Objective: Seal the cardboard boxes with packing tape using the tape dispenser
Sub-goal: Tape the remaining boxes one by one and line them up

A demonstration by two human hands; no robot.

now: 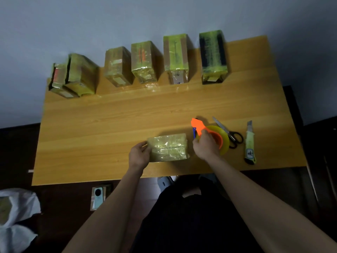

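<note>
A small cardboard box (168, 147) wrapped in yellowish tape lies near the front edge of the wooden table (109, 125). My left hand (139, 156) grips its left end. Just right of the box, my right hand (207, 144) holds the orange tape dispenser (198, 127) with its yellow tape roll (225, 141). The dispenser's nose points up and left, beside the box's right end. Whether tape runs from roll to box cannot be made out.
Several taped boxes (144, 61) stand in a row along the table's far edge. Scissors (229, 134) and a utility knife (249, 143) lie right of the dispenser. On the floor are a white bag (16, 216) and a small box (99, 197).
</note>
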